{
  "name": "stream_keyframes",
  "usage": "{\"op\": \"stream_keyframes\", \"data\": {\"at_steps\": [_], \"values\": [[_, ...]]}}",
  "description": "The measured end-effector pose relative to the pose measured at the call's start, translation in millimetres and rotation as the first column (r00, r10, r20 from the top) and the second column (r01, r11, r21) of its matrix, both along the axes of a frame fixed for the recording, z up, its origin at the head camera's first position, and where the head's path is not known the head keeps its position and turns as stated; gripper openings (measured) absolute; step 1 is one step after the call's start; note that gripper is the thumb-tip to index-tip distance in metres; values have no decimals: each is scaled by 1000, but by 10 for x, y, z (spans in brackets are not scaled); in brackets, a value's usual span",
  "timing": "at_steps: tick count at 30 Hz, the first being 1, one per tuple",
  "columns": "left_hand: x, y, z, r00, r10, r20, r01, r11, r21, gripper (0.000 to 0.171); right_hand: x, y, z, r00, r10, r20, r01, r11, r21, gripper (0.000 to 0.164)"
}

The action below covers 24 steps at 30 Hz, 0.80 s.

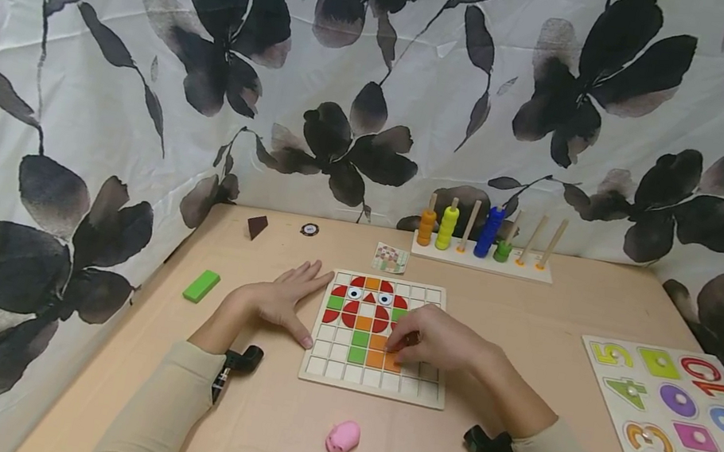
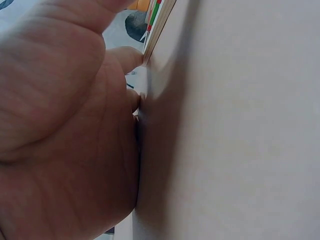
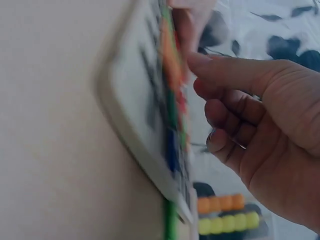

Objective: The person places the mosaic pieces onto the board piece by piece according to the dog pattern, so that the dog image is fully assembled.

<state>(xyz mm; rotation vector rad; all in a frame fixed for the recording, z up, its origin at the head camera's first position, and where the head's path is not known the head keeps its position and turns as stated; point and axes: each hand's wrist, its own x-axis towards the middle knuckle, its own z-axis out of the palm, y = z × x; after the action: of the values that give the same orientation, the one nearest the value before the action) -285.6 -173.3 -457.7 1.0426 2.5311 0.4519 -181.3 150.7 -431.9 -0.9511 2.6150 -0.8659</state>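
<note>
A white grid board (image 1: 322,368) lies on the table, bearing red, green and orange tiles and two eye tiles. Spread at the board's left edge is my left hand (image 1: 276,300), its thumb tip at the rim and its other fingers reaching toward the upper corner. My right hand (image 1: 443,341) is over the right half of the board with its fingers curled. Its fingertips are right at an orange tile (image 1: 392,363) in a lower row; I cannot tell whether they pinch it. In the right wrist view, the thumb (image 3: 215,69) points at the tiled face.
A pink lump-like toy (image 1: 342,438) lies in front of the board. To the left is a green block (image 1: 201,286). Behind are a small picture card (image 1: 390,258), a dark triangular piece (image 1: 256,227) and a peg rack with rings (image 1: 482,262). A number puzzle board (image 1: 620,413) lies right.
</note>
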Motion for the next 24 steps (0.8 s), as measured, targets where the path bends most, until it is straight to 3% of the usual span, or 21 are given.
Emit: {"op": "stream_keyframes", "data": {"at_steps": [6,10,13,17,19,24], "values": [[-7,-5,-9,1000,-8,-10,8,1000,-4,130,-31,326,215,989,-123,-78,118,991,-59,21],[-10,-4,-15,1000,-6,-6,6,1000,-6,131,-43,620,294,975,-213,-53,209,975,-78,25],[-10,-3,-16,1000,-4,-2,4,1000,-2,131,-76,852,274,974,-227,-21,225,972,-75,27],[-9,-3,-18,1000,-5,-9,5,1000,-5,131,-122,1127,176,979,-195,51,196,980,-19,30],[-8,-5,-19,1000,-6,-9,6,1000,-6,130,-130,1229,123,977,-172,128,171,985,15,31],[-13,-4,-12,1000,-6,5,6,1000,5,131,-136,1356,11,943,-115,313,115,993,19,32]]}}
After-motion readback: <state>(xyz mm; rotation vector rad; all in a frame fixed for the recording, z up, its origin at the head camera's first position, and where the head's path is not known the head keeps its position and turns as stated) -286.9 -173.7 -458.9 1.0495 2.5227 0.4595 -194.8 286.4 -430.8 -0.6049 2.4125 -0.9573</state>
